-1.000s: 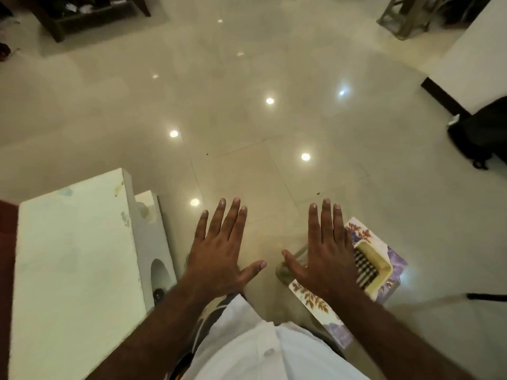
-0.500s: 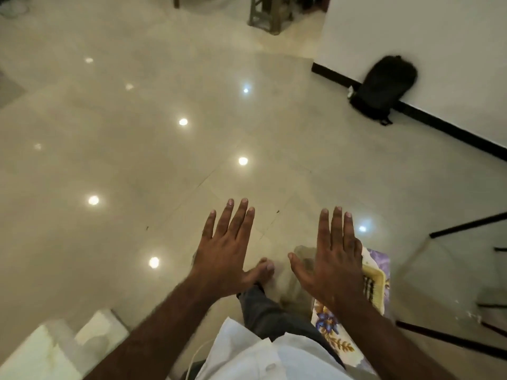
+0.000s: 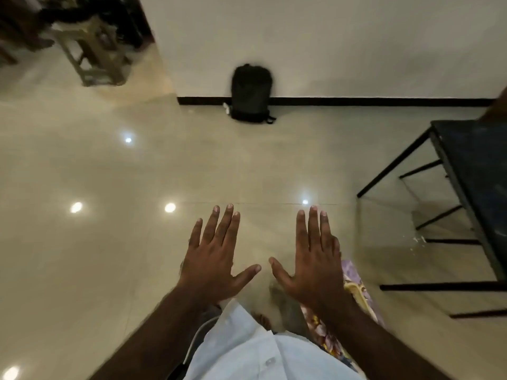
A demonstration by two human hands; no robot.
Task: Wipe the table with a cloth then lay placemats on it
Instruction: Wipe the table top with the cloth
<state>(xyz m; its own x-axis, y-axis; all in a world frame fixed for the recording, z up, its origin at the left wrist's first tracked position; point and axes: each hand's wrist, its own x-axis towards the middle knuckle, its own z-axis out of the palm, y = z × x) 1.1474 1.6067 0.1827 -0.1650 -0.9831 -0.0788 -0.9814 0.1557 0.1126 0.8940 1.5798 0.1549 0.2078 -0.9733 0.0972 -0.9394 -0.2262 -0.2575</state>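
Note:
My left hand (image 3: pixel 216 259) and my right hand (image 3: pixel 315 261) are stretched out flat in front of me, palms down, fingers straight, holding nothing. A dark table (image 3: pixel 477 182) with thin black legs stands at the right edge. On the floor under my right forearm lie floral placemats (image 3: pixel 356 278) with a yellow cloth (image 3: pixel 356 293) on top, mostly hidden by my arm.
A black backpack (image 3: pixel 251 94) leans against the white wall ahead. A wooden stool (image 3: pixel 93 53) stands at the far left. Shiny beige floor tiles (image 3: pixel 109 242) spread between me and the wall.
The view has swung to the right: the white block at the left has left the view and the dark table has come in at the right. Both hands stay flat and spread.

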